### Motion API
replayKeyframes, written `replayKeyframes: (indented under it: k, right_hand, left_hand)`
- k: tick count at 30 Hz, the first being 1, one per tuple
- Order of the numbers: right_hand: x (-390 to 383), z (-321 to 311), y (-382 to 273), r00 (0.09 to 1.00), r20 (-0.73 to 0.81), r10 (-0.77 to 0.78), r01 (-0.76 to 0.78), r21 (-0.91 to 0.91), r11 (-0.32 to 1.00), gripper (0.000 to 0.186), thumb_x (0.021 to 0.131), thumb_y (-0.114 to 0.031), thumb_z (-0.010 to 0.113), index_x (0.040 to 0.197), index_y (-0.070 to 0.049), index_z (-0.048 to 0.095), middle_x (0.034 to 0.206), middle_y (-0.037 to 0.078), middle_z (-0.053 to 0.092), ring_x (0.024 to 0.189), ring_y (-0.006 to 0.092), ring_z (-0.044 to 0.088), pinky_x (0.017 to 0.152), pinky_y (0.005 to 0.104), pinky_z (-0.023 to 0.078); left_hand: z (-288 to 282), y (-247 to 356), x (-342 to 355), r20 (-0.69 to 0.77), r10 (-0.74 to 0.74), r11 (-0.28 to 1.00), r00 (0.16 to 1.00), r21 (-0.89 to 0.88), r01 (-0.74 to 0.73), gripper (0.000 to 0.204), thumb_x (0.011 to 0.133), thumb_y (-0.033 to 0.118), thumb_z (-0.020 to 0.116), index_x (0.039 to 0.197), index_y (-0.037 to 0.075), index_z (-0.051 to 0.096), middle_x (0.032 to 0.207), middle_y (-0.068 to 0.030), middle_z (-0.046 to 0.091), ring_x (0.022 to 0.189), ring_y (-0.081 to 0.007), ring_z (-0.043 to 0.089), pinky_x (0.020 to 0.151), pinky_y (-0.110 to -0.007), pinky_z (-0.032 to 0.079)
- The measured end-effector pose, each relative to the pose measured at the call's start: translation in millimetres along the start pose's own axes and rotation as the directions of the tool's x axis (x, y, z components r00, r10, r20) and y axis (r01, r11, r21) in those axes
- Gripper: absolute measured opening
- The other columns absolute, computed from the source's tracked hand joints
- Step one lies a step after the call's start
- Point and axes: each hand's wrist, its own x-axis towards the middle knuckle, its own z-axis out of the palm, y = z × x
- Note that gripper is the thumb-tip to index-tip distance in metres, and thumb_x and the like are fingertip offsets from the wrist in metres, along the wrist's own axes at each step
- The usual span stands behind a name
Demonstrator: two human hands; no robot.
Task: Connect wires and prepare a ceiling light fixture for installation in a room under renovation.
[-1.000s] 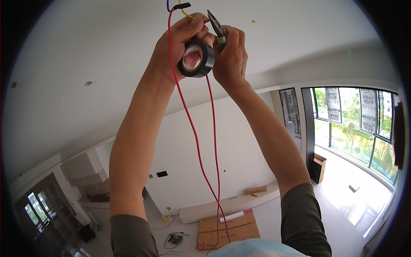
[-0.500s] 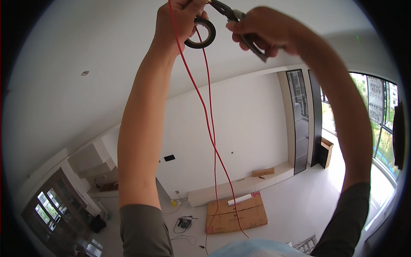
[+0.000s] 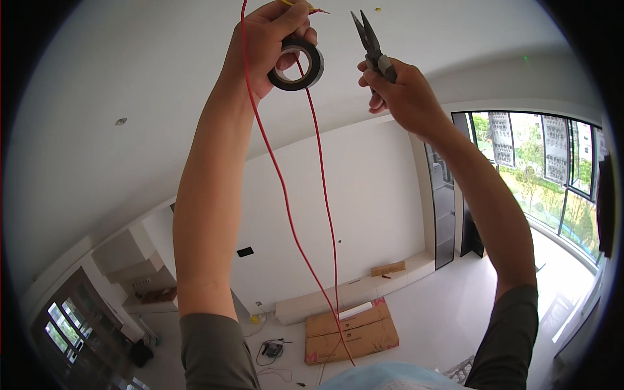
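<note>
Head view: red and yellow wire ends [image 3: 318,11] are pinched in the left hand [image 3: 270,31], high against the ceiling [image 3: 156,65], and a roll of black tape [image 3: 316,69] hangs on that same hand. To the right, apart from them, the right hand [image 3: 404,91] grips pliers [image 3: 372,49], jaws slightly parted and pointing up. Red wire [image 3: 281,175] hangs in two strands, converging before a flat cardboard box [image 3: 376,335] on the floor [image 3: 448,305]. Beyond, a low bench [image 3: 416,266] lines the far wall [image 3: 377,188]; a large window [image 3: 530,162] stands right.
</note>
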Motion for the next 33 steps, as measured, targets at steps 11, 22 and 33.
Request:
replayKeyframes:
  k: [11, 22, 33]
  right_hand:
    - [53.1, 51.6, 19.7, 0.711, -0.439, -0.55, 0.38, -0.418, 0.825, 0.02, 0.095, -0.016, 0.063, 0.112, -0.007, 0.056, 0.107, 0.013, 0.062, 0.08, 0.0339, 0.065, 0.07, 0.0431, 0.053]
    - [84.6, 37.5, 20.5, 0.446, -0.335, -0.83, 0.48, -0.693, 0.538, 0.034, 0.085, -0.01, 0.073, 0.114, -0.01, 0.054, 0.104, 0.009, 0.06, 0.086, 0.0308, 0.065, 0.064, 0.0394, 0.054]
    - [87.1, 43.3, 17.6, 0.434, -0.389, -0.813, 0.473, -0.669, 0.573, 0.035, 0.084, -0.011, 0.074, 0.112, -0.011, 0.053, 0.106, 0.008, 0.059, 0.087, 0.0301, 0.065, 0.066, 0.0394, 0.053]
  left_hand:
    - [2.1, 5.5, -2.9, 0.062, -0.007, 0.985, 0.998, -0.173, 0.018, 0.018, 0.099, 0.019, 0.06, 0.101, 0.002, 0.061, 0.072, -0.0001, 0.049, 0.07, -0.0105, 0.056, 0.051, -0.02, 0.045]
    - [-4.3, -2.2, 1.5, 0.047, 0.014, 0.984, 0.999, -0.178, -0.005, 0.021, 0.096, 0.023, 0.063, 0.096, 0.002, 0.063, 0.073, -0.0015, 0.057, 0.068, -0.0103, 0.063, 0.044, -0.02, 0.038]
    - [0.5, 7.2, -5.4, 0.077, -0.046, 0.977, 0.996, -0.203, 0.061, 0.015, 0.099, 0.016, 0.058, 0.102, 0.001, 0.058, 0.072, 0.0, 0.046, 0.072, -0.0115, 0.055, 0.051, -0.02, 0.044]
